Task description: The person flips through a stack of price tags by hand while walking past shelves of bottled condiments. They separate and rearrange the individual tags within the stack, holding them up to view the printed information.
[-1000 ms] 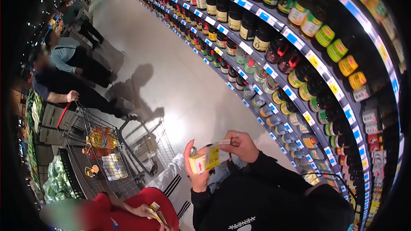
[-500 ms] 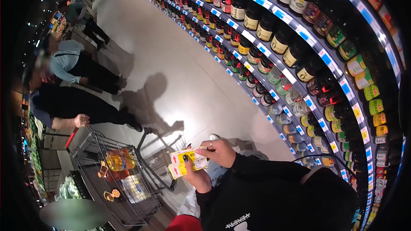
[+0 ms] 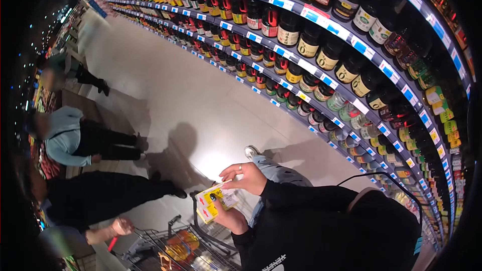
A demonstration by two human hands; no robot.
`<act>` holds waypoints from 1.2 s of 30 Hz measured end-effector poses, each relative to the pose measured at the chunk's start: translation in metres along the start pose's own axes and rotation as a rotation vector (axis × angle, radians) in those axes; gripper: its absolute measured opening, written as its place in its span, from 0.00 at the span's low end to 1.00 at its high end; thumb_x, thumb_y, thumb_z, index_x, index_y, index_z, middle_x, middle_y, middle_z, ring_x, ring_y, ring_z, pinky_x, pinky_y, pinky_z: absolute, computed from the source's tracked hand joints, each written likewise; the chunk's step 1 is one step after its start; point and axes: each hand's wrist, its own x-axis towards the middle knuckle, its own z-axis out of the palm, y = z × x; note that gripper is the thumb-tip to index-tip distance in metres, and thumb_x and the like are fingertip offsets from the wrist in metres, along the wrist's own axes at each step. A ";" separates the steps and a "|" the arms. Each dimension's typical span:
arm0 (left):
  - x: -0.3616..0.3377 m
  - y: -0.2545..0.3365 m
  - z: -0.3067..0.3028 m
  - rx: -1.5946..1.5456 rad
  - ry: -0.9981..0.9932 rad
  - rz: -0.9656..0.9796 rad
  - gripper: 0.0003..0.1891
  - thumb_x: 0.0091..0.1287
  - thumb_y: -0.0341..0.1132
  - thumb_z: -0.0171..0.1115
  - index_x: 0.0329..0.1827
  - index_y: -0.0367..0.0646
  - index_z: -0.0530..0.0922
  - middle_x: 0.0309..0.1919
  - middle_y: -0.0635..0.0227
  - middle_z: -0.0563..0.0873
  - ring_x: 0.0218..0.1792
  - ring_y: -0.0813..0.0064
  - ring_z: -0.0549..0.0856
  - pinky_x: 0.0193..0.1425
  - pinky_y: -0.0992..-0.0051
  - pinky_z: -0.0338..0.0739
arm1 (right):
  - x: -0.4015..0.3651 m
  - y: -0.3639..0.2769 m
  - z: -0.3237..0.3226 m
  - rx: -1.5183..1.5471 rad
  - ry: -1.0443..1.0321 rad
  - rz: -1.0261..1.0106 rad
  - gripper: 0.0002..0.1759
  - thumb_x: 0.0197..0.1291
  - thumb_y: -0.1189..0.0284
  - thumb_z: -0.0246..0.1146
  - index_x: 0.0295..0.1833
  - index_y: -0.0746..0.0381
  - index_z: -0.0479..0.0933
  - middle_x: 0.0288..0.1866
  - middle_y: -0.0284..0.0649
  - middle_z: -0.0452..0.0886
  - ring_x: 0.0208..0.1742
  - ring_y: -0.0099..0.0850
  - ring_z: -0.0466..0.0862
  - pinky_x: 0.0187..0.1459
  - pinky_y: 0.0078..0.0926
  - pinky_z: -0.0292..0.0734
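A: Found the price cards (image 3: 217, 204) where?

B: Found in the left grip (image 3: 231, 218), low in the middle of the view. Logged as a thin yellow-and-white stack, seemingly two or more, overlapping.

A: Checked that grip?

B: Marked as pinching the stack. Saw the thumb (image 3: 220, 208) laid flat over the printed face. Couldn't see fingers underneath.

A: And noted for the right grip (image 3: 248, 178)?

B: Put at the upper right corner of the stack, apparently touching. Noted bent fingers, lifted a bit. Couldn't tell pinching from just resting there.

A: Got the long axis?

B: Read as slanting, from the end with red arrows (image 3: 203, 200) up toward the right grip. Called the arrow end free, turned away from both wrists. Judged the left grip nearer, with the thumb well over the face; put the right one at the corner only.

A: Checked edges and room?

B: Saw bare floor (image 3: 226, 108) beyond the right grip, up to the shelves (image 3: 374, 54) of bottles (image 3: 288, 31). Judged roomiest that way. Flagged the cart (image 3: 155, 239) below and left of the cards, tight on that side. Spotted another person's hand (image 3: 122, 226) by the cart, well apart from both grips.
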 end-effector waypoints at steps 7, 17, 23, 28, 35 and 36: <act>0.141 0.028 0.049 0.055 -0.087 0.098 0.21 0.67 0.35 0.47 0.61 0.32 0.62 0.56 0.58 0.72 0.55 0.69 0.73 0.60 0.70 0.65 | 0.151 -0.032 0.028 -0.051 -0.042 -0.075 0.15 0.45 0.69 0.70 0.39 0.64 0.79 0.35 0.37 0.83 0.34 0.24 0.82 0.55 0.28 0.67; 0.306 0.029 0.095 0.062 -0.014 0.110 0.21 0.64 0.35 0.54 0.56 0.33 0.64 0.48 0.59 0.76 0.46 0.71 0.78 0.53 0.72 0.72 | 0.294 -0.045 0.038 -0.021 0.151 -0.045 0.19 0.42 0.64 0.72 0.37 0.66 0.79 0.31 0.38 0.82 0.34 0.26 0.81 0.61 0.27 0.61; 0.422 0.035 0.122 0.186 -0.178 0.092 0.20 0.64 0.36 0.56 0.54 0.35 0.65 0.46 0.61 0.76 0.44 0.74 0.78 0.49 0.74 0.72 | 0.376 -0.052 0.054 -0.105 0.345 -0.094 0.18 0.42 0.64 0.72 0.37 0.62 0.79 0.31 0.35 0.83 0.34 0.24 0.82 0.65 0.31 0.52; 0.507 0.057 0.141 0.283 -0.316 0.064 0.19 0.64 0.35 0.58 0.54 0.36 0.65 0.44 0.62 0.77 0.41 0.75 0.79 0.47 0.73 0.73 | 0.439 -0.062 0.084 -0.138 0.562 -0.201 0.18 0.42 0.65 0.72 0.38 0.61 0.79 0.31 0.35 0.83 0.30 0.23 0.81 0.64 0.30 0.52; 0.571 0.066 0.168 0.417 -0.564 -0.009 0.10 0.65 0.32 0.55 0.45 0.35 0.70 0.37 0.67 0.76 0.36 0.81 0.75 0.41 0.79 0.71 | 0.492 -0.072 0.102 0.223 0.807 -0.221 0.14 0.52 0.74 0.65 0.44 0.67 0.76 0.34 0.34 0.82 0.30 0.13 0.77 0.32 0.11 0.69; 0.576 0.064 0.172 0.418 -0.598 -0.026 0.10 0.65 0.31 0.55 0.44 0.35 0.71 0.37 0.67 0.75 0.37 0.81 0.75 0.42 0.79 0.71 | 0.496 -0.075 0.100 0.181 0.865 -0.207 0.14 0.52 0.74 0.65 0.44 0.67 0.75 0.35 0.35 0.82 0.30 0.13 0.77 0.33 0.12 0.69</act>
